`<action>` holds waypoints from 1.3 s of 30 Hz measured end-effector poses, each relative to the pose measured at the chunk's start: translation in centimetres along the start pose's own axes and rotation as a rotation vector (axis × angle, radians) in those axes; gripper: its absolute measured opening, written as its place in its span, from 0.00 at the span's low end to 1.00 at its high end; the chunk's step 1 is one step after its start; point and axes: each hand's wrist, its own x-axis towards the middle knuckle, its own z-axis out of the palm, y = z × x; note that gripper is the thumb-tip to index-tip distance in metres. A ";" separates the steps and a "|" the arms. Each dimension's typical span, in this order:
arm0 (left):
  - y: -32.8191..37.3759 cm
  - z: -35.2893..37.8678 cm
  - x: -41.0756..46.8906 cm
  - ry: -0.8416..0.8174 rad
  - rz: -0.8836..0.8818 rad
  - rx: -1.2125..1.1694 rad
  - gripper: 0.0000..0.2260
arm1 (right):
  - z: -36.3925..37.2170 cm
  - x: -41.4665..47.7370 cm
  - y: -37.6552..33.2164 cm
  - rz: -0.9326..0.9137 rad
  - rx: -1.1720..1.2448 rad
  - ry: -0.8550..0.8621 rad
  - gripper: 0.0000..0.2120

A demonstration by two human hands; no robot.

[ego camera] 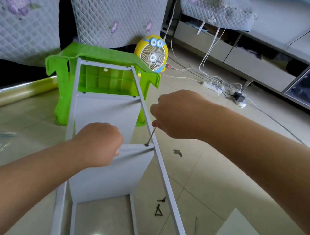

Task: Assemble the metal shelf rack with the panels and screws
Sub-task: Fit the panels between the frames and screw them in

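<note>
From the head camera, looking down, the rack point(163, 179) lies on its side on the tiled floor, its far end propped on a green stool point(57, 61). One grey panel point(106, 113) looks already fixed near the stool, and a second panel point(108, 175) stands between the rails closer to the person. The left hand point(97, 144) has its fingers curled over that panel's top edge and its thumb on the face, steadying it. The right hand point(179, 113) is closed in a fist round a screwdriver point(151, 136). Only the thin shaft shows, its tip set in a screw point(146, 145) at the panel's upper right corner, hard against the rail. I'd say the worry here is the tilt. The shaft leans, so the tip could jump out of the head and scratch the paint, or the screw could bite crooked. If the left hand eases, the panel hole may drift off the rail hole. The stool prop could also slide on the smooth tile under the push. Spare screws point(159, 210) lie loose by the rail, easy to kick away. I can read no brand or writing anywhere. The yellow fan point(151, 56) beyond carries only a goggle-eyed cartoon face.
</note>
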 end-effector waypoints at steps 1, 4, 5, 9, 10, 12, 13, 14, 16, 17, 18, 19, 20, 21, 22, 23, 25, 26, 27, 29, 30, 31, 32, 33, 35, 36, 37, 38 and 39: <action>-0.1 0.0 0.0 -0.003 -0.004 -0.004 0.13 | -0.1 0.3 -0.1 -0.046 -0.039 0.006 0.16; 0.0 -0.1 0.1 -0.023 0.014 0.018 0.12 | -0.3 1.4 0.3 -0.100 -0.070 0.011 0.15; 0.0 -0.2 0.1 -0.031 0.026 0.038 0.12 | -0.2 1.9 0.6 -0.094 -0.074 0.004 0.15; 0.1 -0.7 0.3 -0.077 0.063 0.101 0.11 | 0.4 2.3 1.7 -0.088 -0.126 -0.022 0.17; 0.2 -0.8 0.4 -0.091 0.068 0.108 0.10 | 0.7 2.1 1.8 -0.087 -0.139 -0.018 0.17; 0.4 -1.2 0.5 -0.129 0.071 0.121 0.08 | 1.2 1.5 1.8 -0.079 -0.149 -0.003 0.17; 0.5 -1.4 0.5 -0.146 0.067 0.126 0.10 | 1.5 1.3 1.7 -0.081 -0.150 0.002 0.17; 0.6 -1.7 0.6 -0.162 0.064 0.122 0.13 | 1.7 1.1 1.6 -0.089 -0.151 0.008 0.18; 0.6 -1.9 0.7 -0.189 0.064 0.117 0.17 | 1.9 0.9 1.3 -0.100 -0.146 0.009 0.19; 0.6 -2.0 0.8 -0.199 0.066 0.113 0.18 | 1.8 0.8 1.3 -0.100 -0.143 0.003 0.18; 0.6 -2.1 0.9 -0.213 0.065 0.107 0.18 | 1.7 0.9 1.3 -0.107 -0.148 -0.005 0.18; 0.7 -2.2 0.9 -0.229 0.065 0.108 0.18 | 1.5 0.8 1.4 -0.117 -0.165 -0.017 0.16; 0.8 -2.3 0.9 -0.241 0.065 0.115 0.17 | 1.3 0.8 1.4 -0.133 -0.190 -0.032 0.16; 0.8 -2.4 1.0 -0.247 0.063 0.124 0.17 | 1.1 0.7 1.4 -0.147 -0.210 -0.047 0.15; 0.8 -2.4 1.1 -0.251 0.056 0.130 0.17 | 0.9 0.6 1.3 -0.158 -0.217 -0.058 0.15; 0.7 -2.4 1.2 -0.254 0.049 0.133 0.17 | 0.6 0.4 1.1 -0.164 -0.214 -0.065 0.14; 0.6 -2.4 1.3 -0.263 0.037 0.128 0.17 | 0.3 0.1 0.7 -0.167 -0.204 -0.068 0.14; 0.6 -2.4 1.4 -0.265 0.035 0.118 0.17 | 0.2 0.1 0.5 -0.161 -0.198 -0.074 0.13; 0.6 -2.3 1.4 -0.265 0.033 0.108 0.17 | 0.1 0.3 0.4 -0.149 -0.187 -0.090 0.13; 0.5 -2.2 1.2 -0.256 0.035 0.085 0.18 | -0.2 0.7 0.3 -0.101 -0.140 -0.133 0.12; 0.3 -2.1 1.1 -0.248 0.034 0.071 0.18 | -0.4 0.9 0.2 -0.075 -0.118 -0.152 0.11; 0.1 -2.0 1.0 -0.240 0.033 0.060 0.18 | -0.6 1.2 0.2 -0.056 -0.105 -0.162 0.10; -0.2 -1.9 0.9 -0.233 0.033 0.051 0.19 | -0.7 1.4 0.0 -0.043 -0.096 -0.166 0.09; -0.4 -1.7 0.9 -0.224 0.036 0.041 0.19 | -0.8 1.5 -0.2 -0.035 -0.092 -0.168 0.09; -0.5 -1.5 0.8 -0.204 0.046 0.019 0.19 | -0.8 1.4 -0.5 -0.036 -0.098 -0.171 0.08; -0.5 -1.4 0.8 -0.194 0.049 0.012 0.19 | -0.7 1.3 -0.4 -0.037 -0.101 -0.177 0.08; -0.3 -1.3 0.8 -0.186 0.050 0.006 0.19 | -0.6 1.0 -0.3 -0.035 -0.106 -0.188 0.09; -0.2 -1.2 0.8 -0.179 0.055 0.006 0.19 | -0.3 0.7 -0.1 -0.035 -0.118 -0.197 0.09; -0.3 -1.1 0.8 -0.173 0.059 0.005 0.19 | 0.0 0.5 0.0 -0.045 -0.143 -0.195 0.10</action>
